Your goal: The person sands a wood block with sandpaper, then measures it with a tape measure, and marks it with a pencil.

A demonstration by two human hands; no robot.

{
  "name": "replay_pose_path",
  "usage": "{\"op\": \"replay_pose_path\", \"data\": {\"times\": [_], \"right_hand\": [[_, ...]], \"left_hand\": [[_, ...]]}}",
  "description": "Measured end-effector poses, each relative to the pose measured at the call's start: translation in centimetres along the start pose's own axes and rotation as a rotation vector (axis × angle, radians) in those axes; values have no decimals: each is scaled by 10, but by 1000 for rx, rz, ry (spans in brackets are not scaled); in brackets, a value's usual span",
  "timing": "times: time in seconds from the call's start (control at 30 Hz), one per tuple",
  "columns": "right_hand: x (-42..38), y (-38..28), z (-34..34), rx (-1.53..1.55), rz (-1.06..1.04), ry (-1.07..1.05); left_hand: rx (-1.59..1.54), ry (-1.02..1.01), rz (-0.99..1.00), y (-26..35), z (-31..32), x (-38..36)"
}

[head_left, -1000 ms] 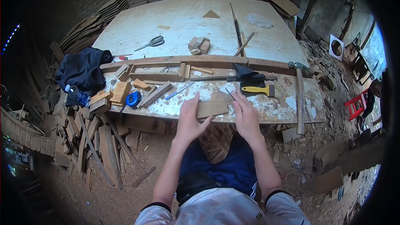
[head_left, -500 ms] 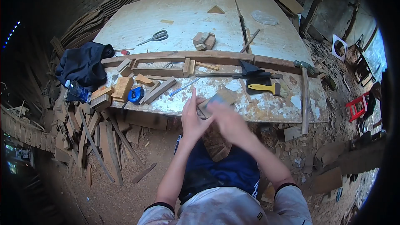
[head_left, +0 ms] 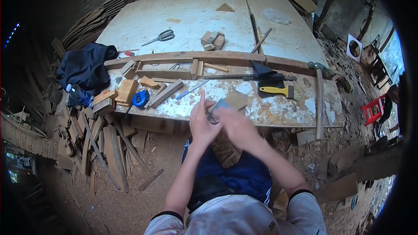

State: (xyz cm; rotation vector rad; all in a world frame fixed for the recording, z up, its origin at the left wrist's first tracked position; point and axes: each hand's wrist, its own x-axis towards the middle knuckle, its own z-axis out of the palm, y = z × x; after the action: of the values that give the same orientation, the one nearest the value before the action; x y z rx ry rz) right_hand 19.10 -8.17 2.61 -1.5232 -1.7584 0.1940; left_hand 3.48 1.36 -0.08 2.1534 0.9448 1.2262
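Observation:
At the bench's front edge my left hand (head_left: 203, 124) is raised, its index finger pointing up and its thumb reaching right, around a small dark piece mostly hidden by the hands. My right hand (head_left: 237, 126) is pressed against it, blurred by motion, fingers curled over a bluish-grey thing (head_left: 222, 103) too smeared to name. Just beyond them lies a flat tan piece (head_left: 236, 100) on the bench. A blue-and-white pen (head_left: 190, 90) rests to the left of it. To the right is a yellow-handled brush (head_left: 276, 90).
On the workbench (head_left: 287, 115) are a blue tape measure (head_left: 140, 99), wood blocks (head_left: 128, 90), scissors (head_left: 160, 37), a long wooden rail (head_left: 174, 56) and a hammer (head_left: 319, 100) overhanging the front edge. A water bottle (head_left: 80, 95) stands left. Scrap wood (head_left: 114, 156) litters the floor.
My right hand keeps moving in a blur against my left, with only a slight shift. The view has tilted very slightly; the things on the bench stay where they were.

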Motion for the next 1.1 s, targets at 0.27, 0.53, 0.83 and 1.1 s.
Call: {"op": "replay_pose_path", "data": {"times": [0.27,0.53,0.83,1.1], "right_hand": [[13,-11,-23,81,86,-156],[4,6,-13,3,9,-53],[8,12,-17,-24,199,67],[22,18,-11,-97,201,133]], "left_hand": [[39,-27,-1,4,-2,2],[70,-13,14,-5,3,-2],[66,-6,26,5,-2,0],[84,6,16,8,-1,0]]}}
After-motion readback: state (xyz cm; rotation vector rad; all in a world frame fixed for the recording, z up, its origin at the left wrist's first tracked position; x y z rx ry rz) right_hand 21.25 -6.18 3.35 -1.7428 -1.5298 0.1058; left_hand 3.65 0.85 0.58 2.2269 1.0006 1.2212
